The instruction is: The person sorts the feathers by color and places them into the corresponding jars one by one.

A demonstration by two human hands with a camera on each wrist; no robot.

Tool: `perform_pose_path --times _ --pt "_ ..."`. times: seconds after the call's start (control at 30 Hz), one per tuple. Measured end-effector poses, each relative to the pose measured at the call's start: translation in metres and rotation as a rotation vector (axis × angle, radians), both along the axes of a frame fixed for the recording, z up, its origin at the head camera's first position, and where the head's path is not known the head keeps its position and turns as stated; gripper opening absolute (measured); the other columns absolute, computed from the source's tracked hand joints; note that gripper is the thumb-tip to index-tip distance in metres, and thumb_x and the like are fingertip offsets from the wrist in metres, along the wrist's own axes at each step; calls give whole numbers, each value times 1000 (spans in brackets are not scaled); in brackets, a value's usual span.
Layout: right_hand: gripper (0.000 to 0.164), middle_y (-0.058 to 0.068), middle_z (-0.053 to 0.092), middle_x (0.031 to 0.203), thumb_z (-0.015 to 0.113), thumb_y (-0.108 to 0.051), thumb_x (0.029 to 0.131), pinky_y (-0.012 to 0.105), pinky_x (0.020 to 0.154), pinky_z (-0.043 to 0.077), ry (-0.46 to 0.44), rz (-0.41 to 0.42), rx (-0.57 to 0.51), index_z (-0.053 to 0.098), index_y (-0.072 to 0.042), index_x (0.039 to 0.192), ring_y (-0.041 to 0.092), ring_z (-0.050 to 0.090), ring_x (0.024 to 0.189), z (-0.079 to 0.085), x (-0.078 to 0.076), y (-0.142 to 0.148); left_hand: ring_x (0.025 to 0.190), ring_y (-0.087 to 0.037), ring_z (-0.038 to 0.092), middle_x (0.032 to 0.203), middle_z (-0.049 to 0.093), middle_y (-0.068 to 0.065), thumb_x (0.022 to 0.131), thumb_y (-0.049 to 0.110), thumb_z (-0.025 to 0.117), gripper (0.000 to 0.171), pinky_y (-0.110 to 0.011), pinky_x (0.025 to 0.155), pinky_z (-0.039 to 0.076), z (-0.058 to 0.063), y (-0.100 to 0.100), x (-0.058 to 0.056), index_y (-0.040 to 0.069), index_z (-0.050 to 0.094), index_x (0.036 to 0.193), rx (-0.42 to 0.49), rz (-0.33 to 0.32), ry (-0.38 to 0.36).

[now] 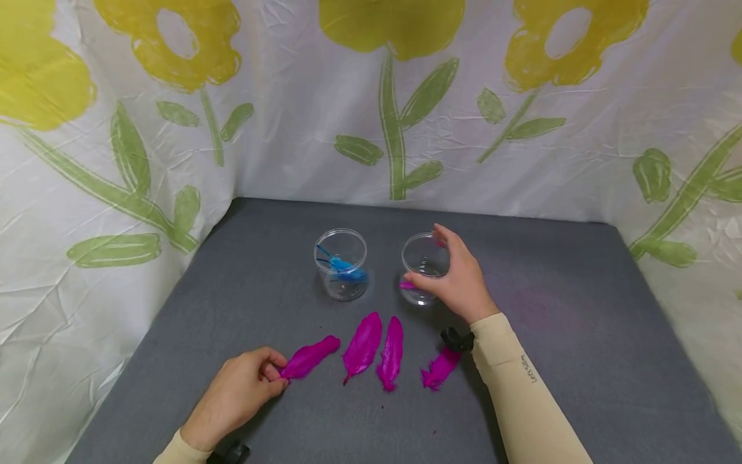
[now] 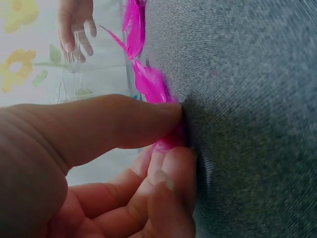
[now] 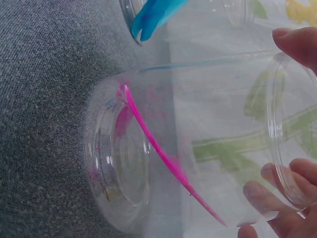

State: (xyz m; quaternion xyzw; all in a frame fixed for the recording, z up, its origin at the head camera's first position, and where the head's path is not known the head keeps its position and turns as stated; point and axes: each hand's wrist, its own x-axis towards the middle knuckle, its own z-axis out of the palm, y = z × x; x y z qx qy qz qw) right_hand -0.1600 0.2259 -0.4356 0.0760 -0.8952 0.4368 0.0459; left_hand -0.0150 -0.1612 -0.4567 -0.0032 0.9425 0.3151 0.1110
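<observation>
Both hands are engaged: the left hand [image 1: 234,393] pinches one end of a flat magenta feather [image 1: 310,358] on the grey fabric-covered counter [image 1: 278,270]; the right hand [image 1: 460,277] grips the rim of an upright, clear plastic cup [image 1: 404,254], thumb and fingers on opposite sides. Right wrist view exposes a slanted magenta feather inside this cup edge-on; head view shows only fragments. Head view alone shows all three loose magenta feathers [image 1: 362,348] nearer the person than the cups. Beside the gripped cup, a second clear cup [image 1: 333,293] contains blue feathers [image 1: 348,269].
</observation>
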Motion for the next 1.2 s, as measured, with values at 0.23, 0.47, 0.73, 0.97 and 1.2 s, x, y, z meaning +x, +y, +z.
perform_pose_path --times 0.23,0.47,0.73,0.97,1.2 --pt "114 4 50 164 94 -58 77 60 122 43 0 0 6 35 -23 169 27 49 152 -1 -1 0 69 1 58 77 69 13 89 17 88 11 -21 64 47 4 1 -2 21 79 94 6 16 42" --pt "114 5 51 164 94 -59 78 60 121 44 1 -1 8 34 -24 169 28 50 152 -1 1 1 71 5 60 79 69 15 91 14 86 10 -20 67 53 18 6 -10 23 82 89 -2 -39 212" --pt "116 1 49 164 92 -64 77 58 121 44 10 10 0 32 -27 169 26 49 152 -3 0 2 72 2 62 81 70 18 92 14 84 12 -21 68 56 49 23 -30 26 82 91 43 -133 268" --pt "115 3 50 163 93 -62 77 57 121 45 9 4 4 33 -26 169 26 50 151 -5 2 3 75 -3 67 83 73 18 94 22 84 4 -23 70 57 77 42 -54 26 84 96 122 -225 232" --pt "115 -1 50 164 91 -65 77 58 122 43 16 14 -9 33 -28 169 24 49 152 -4 0 1 80 -9 72 88 77 16 97 26 81 6 -29 73 60 106 62 -79 31 83 98 200 -263 207"
